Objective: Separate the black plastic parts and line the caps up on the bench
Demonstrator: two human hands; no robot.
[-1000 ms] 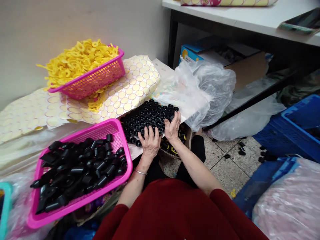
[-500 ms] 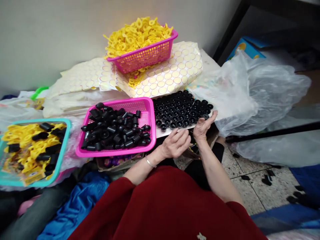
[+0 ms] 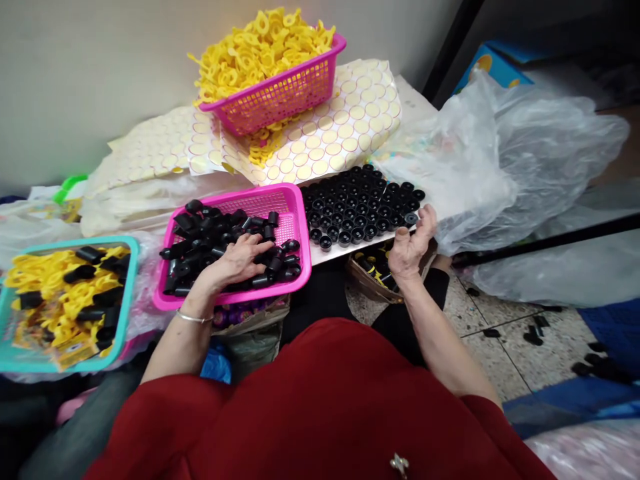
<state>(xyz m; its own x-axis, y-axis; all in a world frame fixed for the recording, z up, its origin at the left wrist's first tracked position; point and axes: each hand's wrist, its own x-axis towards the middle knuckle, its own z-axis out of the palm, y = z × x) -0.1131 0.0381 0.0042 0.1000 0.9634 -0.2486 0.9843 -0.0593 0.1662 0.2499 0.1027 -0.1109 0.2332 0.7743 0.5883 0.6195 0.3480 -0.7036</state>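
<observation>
My left hand is over a pink basket, its fingers apart and resting on the loose black plastic pieces heaped inside. These pieces are short and tube-like, some with a rounded end. At the front right edge of a white board, my right hand is raised with thumb and fingers apart, holding nothing I can see. Close to its fingertips lies a greyer round piece. Packed rows of black round cups stand on the board, hollow side up.
Yellow plastic parts fill a second pink basket behind, set on sticker sheets. A turquoise basket at left holds yellow and black parts. Below the board sits a cardboard box. Clear plastic bags lie right; black pieces are on the floor.
My left hand has moved left from the board's front edge into the pink basket, onto the black pieces. My right hand stays by the board's right corner, its fingers now more bent.
</observation>
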